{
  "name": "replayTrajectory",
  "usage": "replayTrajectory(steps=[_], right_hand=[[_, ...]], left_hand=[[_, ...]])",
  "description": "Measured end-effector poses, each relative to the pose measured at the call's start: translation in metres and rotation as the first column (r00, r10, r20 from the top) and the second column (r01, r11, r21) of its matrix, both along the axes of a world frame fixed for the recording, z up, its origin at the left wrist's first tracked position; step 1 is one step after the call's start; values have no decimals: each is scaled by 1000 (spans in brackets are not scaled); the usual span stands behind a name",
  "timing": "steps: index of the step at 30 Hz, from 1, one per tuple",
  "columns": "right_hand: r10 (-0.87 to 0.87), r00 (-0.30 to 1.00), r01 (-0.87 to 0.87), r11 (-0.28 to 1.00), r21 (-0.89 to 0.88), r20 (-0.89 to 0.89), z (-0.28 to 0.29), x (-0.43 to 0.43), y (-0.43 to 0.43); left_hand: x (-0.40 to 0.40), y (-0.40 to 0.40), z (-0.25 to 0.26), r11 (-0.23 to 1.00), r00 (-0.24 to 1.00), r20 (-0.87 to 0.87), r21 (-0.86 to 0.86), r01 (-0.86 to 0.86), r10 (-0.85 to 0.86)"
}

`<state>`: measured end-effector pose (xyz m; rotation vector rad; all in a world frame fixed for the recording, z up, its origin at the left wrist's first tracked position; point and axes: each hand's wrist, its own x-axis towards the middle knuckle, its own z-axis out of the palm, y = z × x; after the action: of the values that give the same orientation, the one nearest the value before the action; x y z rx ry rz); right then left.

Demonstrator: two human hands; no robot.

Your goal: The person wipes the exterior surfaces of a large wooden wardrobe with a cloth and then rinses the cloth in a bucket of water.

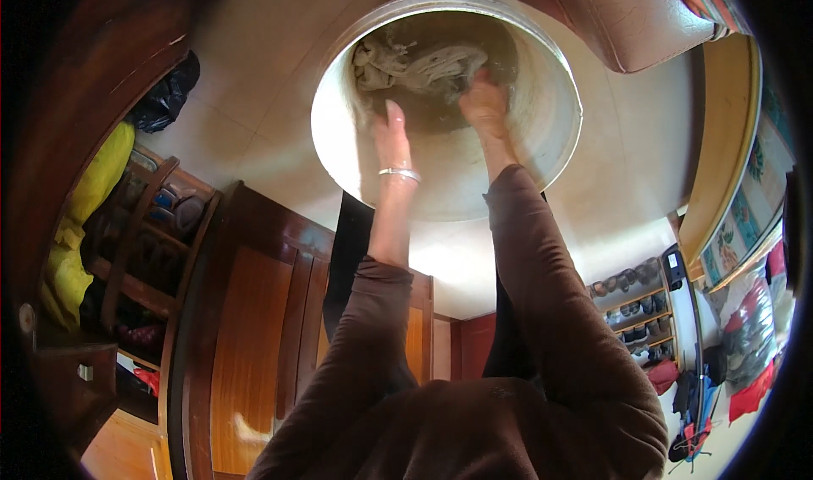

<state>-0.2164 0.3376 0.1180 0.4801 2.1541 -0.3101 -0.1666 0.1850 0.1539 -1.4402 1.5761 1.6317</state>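
Note:
A large white round tub (551,108) stands on the floor before me, with cloudy brownish water (422,113) in its bottom. A pale, wet, bunched cloth (438,66) lies in the water along the far side. My right hand (486,102) is closed around the cloth's right end, its fingertips partly hidden. Inside the near left part of the tub, my left hand (392,137) is apart from the cloth, thumb raised and nothing visible in it; its other fingers are blurred. A silver-coloured bangle (399,174) circles my left wrist.
Smooth pale floor tiles (254,99) surround the tub. A padded brown seat (610,20) juts in at the upper right. Wooden shelves with footwear (168,210) and a black plastic bag (166,96) are on the left. A shoe rack (638,312) stands at right.

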Motion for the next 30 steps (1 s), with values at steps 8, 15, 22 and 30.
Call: replayTrajectory(steps=[8,15,22,30], right_hand=[[81,877,-254,914,-315,-473,164,42,-34],[-142,901,-85,868,-490,-409,280,53,-9],[-383,836,182,868,-462,-392,304,56,11],[-953,300,723,252,-643,-37,210,61,2]], left_hand=[[-24,34,30,444,869,394,748,-493,300],[-41,25,12,190,801,175,922,-338,573],[-53,8,-8,304,763,82,886,-351,641],[-64,4,91,856,748,-587,171,488,-309]])
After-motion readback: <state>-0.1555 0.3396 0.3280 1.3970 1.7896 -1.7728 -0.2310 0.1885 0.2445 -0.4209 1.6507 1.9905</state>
